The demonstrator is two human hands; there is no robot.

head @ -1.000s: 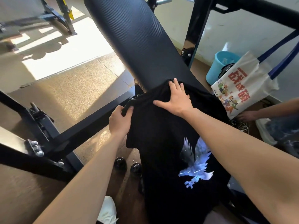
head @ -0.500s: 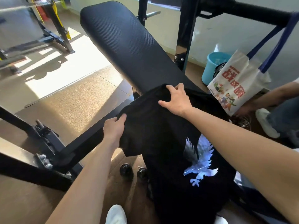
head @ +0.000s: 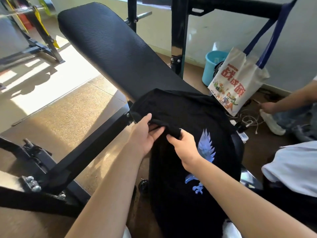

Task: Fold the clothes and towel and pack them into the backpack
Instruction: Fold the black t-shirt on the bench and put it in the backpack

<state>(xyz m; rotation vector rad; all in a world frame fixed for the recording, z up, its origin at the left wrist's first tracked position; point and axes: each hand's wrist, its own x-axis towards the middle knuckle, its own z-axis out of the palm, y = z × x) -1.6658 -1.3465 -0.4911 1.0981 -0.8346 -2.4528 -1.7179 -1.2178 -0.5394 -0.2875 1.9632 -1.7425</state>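
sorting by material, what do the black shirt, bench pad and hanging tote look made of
Black shirt: soft matte knit, likely cotton; it drapes and bunches. Bench pad: ribbed vinyl or faux leather, slight sheen. Tote: off-white canvas, it seems; matte, creased, printed.

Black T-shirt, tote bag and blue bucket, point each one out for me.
black T-shirt (head: 180, 107): head view, on the plain fabric above the hands.
tote bag (head: 240, 74): head view, on its printed cream front.
blue bucket (head: 209, 70): head view, on its outer wall, left of the bag.
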